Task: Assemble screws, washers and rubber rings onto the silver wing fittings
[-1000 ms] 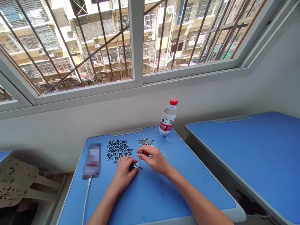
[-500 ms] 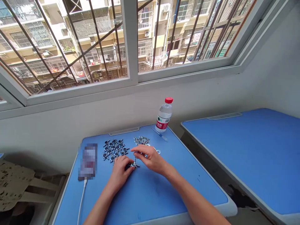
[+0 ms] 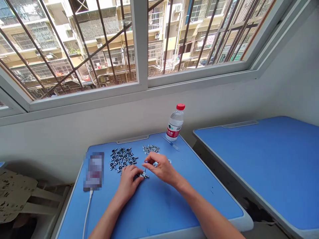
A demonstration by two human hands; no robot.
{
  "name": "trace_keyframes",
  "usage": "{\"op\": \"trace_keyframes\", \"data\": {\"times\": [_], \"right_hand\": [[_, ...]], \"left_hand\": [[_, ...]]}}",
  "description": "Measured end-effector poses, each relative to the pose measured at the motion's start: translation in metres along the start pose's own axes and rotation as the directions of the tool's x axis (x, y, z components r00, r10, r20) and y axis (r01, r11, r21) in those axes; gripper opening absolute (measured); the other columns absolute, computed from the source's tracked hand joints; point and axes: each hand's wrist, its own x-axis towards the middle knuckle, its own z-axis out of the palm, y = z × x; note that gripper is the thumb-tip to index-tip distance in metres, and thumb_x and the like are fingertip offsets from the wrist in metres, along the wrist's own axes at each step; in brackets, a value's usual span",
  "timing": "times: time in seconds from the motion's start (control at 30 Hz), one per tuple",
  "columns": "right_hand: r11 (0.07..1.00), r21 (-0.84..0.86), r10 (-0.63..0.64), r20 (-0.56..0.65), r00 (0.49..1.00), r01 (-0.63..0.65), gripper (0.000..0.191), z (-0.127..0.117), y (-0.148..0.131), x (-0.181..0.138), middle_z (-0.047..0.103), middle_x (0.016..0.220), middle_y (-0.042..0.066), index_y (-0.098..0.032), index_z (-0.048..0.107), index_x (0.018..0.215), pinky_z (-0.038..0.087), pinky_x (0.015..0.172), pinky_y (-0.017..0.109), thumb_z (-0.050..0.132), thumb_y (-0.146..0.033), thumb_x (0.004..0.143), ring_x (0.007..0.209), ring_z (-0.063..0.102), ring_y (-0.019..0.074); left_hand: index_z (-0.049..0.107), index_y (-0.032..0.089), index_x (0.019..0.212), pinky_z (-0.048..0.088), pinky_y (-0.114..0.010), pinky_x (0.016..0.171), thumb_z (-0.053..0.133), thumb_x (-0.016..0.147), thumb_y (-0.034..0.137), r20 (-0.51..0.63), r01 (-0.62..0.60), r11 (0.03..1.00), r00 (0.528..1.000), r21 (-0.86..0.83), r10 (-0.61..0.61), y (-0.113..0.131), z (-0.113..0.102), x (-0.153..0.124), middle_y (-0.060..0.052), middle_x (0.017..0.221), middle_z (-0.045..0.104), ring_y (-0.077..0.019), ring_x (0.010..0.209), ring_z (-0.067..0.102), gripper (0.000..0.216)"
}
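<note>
We see the right hand with its fingers drawn in more than half a second ago, when they reached out flatter to the left. Its thumb and forefinger pinch a thin shaft, upright over the part; we cannot tell whether it is a screw or a tool. The left hand stays in place, resting on the desk, thumb and fingers closed about the part, which lies mid-desk and is mostly hidden.

Beyond the left hand we see a heap of black-and-metal pieces, and right of it, farther off, a pile of screws. At the far right corner a red-capped bottle stands beside a pen. On the left lies a phone, blurred out, with a white cable running toward us.

To the right is a second blue desk; to the left, a pale chair. A barred window fills the far side above a white wall.
</note>
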Motion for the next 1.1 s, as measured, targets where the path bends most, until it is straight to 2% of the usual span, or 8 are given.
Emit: {"op": "trace_keyframes", "data": {"times": [0.2, 0.3, 0.43, 0.6, 0.73, 0.87, 1.1], "right_hand": [[1.000, -0.004, 0.027, -0.025, 0.999, -0.027, 0.023, 0.008, 0.005, -0.001, 0.060, 0.067, -0.001, -0.019, 0.055, 0.073, 0.046, 0.053, 0.024, 0.063, -0.034, 0.089, 0.058, 0.053, 0.0120], [0.998, -0.061, -0.036, -0.021, 0.999, 0.035, 0.013, 0.008, 0.004, -0.001, 0.061, 0.072, 0.001, -0.019, 0.061, 0.087, 0.048, 0.057, 0.025, 0.057, -0.029, 0.093, 0.061, 0.054, 0.0130], [0.982, -0.121, -0.138, 0.073, 0.988, 0.146, 0.022, 0.002, 0.001, -0.001, 0.065, 0.087, 0.006, -0.019, 0.066, 0.108, 0.051, 0.067, 0.029, 0.047, -0.022, 0.098, 0.071, 0.060, 0.0159], [0.991, -0.037, -0.121, 0.177, 0.977, 0.129, 0.031, -0.006, -0.001, 0.000, 0.069, 0.096, 0.007, -0.020, 0.062, 0.122, 0.052, 0.075, 0.031, 0.044, -0.016, 0.097, 0.082, 0.064, 0.0171], [0.997, 0.014, -0.076, 0.138, 0.987, 0.075, 0.023, -0.005, 0.003, 0.000, 0.073, 0.088, 0.005, -0.021, 0.067, 0.109, 0.052, 0.077, 0.032, 0.048, -0.022, 0.097, 0.083, 0.067, 0.0183], [0.999, -0.001, -0.054, 0.068, 0.996, 0.054, 0.019, 0.000, 0.006, 0.000, 0.072, 0.078, 0.004, -0.020, 0.069, 0.088, 0.050, 0.068, 0.028, 0.053, -0.028, 0.094, 0.071, 0.064, 0.0170], [1.000, -0.008, 0.029, 0.014, 0.999, -0.029, 0.017, 0.004, 0.002, 0.000, 0.063, 0.066, 0.000, -0.019, 0.062, 0.076, 0.043, 0.056, 0.025, 0.058, -0.028, 0.089, 0.059, 0.055, 0.0138]], "left_hand": [[0.068, 0.026, 0.093, 0.045, -0.038, 0.084, 0.063, 0.086, 0.021, -0.020, -0.010, 1.000, 1.000, -0.001, 0.009, 0.000, 0.000, 0.000, -0.001, 0.093, 0.070, -0.0226, 0.093, 0.063, 0.010], [0.068, 0.026, 0.093, 0.045, -0.038, 0.084, 0.063, 0.086, 0.021, -0.017, -0.008, 1.000, 1.000, -0.003, 0.008, -0.001, 0.000, 0.000, -0.001, 0.092, 0.070, -0.0223, 0.093, 0.063, 0.010], [0.068, 0.025, 0.093, 0.045, -0.039, 0.086, 0.063, 0.087, 0.023, -0.005, -0.005, 1.000, 1.000, -0.010, 0.005, -0.001, 0.001, 0.000, -0.002, 0.092, 0.070, -0.0226, 0.093, 0.063, 0.009], [0.068, 0.025, 0.092, 0.044, -0.038, 0.085, 0.065, 0.085, 0.020, 0.003, 0.006, 1.000, 1.000, -0.008, -0.006, 0.000, 0.000, 0.002, -0.001, 0.091, 0.070, -0.0230, 0.093, 0.063, 0.009], [0.067, 0.024, 0.091, 0.042, -0.039, 0.085, 0.067, 0.084, 0.018, 0.021, 0.021, 1.000, 1.000, -0.021, -0.020, 0.000, 0.000, 0.002, -0.001, 0.093, 0.070, -0.0231, 0.094, 0.062, 0.009], [0.067, 0.024, 0.091, 0.040, -0.037, 0.084, 0.067, 0.084, 0.019, 0.029, 0.042, 0.999, 0.999, -0.030, -0.041, -0.002, 0.002, 0.002, -0.001, 0.093, 0.069, -0.0231, 0.094, 0.060, 0.008], [0.066, 0.024, 0.092, 0.038, -0.036, 0.085, 0.067, 0.085, 0.020, 0.038, 0.042, 0.997, 0.998, -0.060, -0.040, -0.005, 0.004, 0.001, -0.001, 0.094, 0.069, -0.0231, 0.095, 0.059, 0.008]]}}
